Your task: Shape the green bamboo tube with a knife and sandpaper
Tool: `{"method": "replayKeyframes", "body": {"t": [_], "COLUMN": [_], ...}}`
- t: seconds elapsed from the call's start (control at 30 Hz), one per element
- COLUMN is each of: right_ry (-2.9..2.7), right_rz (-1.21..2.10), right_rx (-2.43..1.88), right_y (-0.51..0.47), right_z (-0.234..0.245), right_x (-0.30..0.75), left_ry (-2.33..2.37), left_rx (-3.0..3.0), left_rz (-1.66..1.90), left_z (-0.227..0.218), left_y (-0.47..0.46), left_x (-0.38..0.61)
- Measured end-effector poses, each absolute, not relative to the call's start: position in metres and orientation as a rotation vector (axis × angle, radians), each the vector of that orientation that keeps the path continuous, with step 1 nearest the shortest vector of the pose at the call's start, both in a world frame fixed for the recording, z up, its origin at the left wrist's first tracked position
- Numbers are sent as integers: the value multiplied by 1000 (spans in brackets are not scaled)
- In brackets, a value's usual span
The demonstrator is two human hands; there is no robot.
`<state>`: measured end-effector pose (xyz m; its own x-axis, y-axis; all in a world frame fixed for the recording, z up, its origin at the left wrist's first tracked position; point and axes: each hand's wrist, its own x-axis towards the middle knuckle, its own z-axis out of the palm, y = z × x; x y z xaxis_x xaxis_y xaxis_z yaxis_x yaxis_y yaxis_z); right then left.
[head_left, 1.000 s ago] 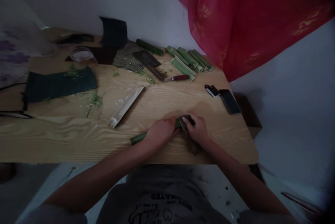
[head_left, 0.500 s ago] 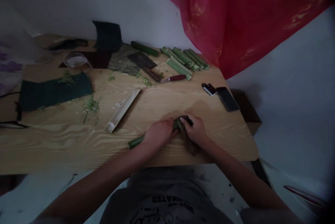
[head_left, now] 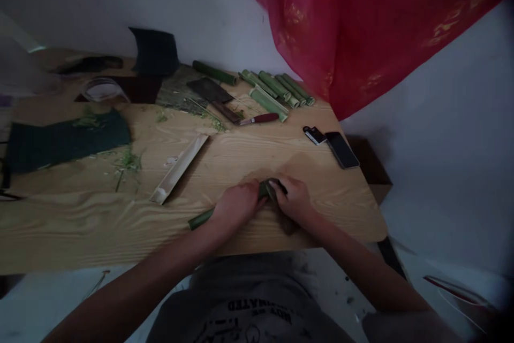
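Near the table's front edge, my left hand (head_left: 236, 205) is wrapped round a green bamboo piece (head_left: 201, 219), which slants up to the right. My right hand (head_left: 295, 197) is closed on a brownish sheet that looks like sandpaper (head_left: 288, 224), folded over the bamboo's far end. The thumb presses the sheet against the bamboo, and a loose flap hangs down toward the table edge. My fingers hide part of the bamboo and of the sheet. To the left of my hands lies a split bamboo half (head_left: 180, 170), pale inside face up.
Several cut bamboo pieces (head_left: 273, 85) lie by the wall, near a red-handled knife (head_left: 263, 118) and a dark cleaver (head_left: 211, 90). A phone (head_left: 342, 150) rests at right. Dark green sheets (head_left: 66, 139) and shavings (head_left: 127, 161) are at left; red cloth (head_left: 305, 22) hangs behind.
The view has turned slightly right, so the table's things appear farther left. Both hands keep their hold, and the sandpaper's fold over the bamboo looks slightly different.
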<state>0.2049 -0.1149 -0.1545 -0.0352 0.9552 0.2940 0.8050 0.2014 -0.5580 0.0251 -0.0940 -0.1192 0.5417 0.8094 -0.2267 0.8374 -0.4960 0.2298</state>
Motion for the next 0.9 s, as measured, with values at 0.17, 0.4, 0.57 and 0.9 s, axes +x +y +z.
{"method": "replayKeyframes", "body": {"t": [0.17,0.4,0.57,0.9], "right_ry": [-1914,-1992,-2008,-1903], "right_rz": [208,55,145,188], "right_rx": [-1682,-1766,-1709,-1689], "right_y": [-117,-119,-118,-118], "right_z": [-154,-154,-158,-160], "right_x": [207,203,199,205], "left_ry": [1395,1426,1382,1371], "left_rx": [2449,2430,2435,2468], "left_rz": [-112,-112,-98,-64], "left_z": [-120,-121,-122,-123], "left_y": [-95,-99,-97,-96], "left_x": [26,26,26,25]}}
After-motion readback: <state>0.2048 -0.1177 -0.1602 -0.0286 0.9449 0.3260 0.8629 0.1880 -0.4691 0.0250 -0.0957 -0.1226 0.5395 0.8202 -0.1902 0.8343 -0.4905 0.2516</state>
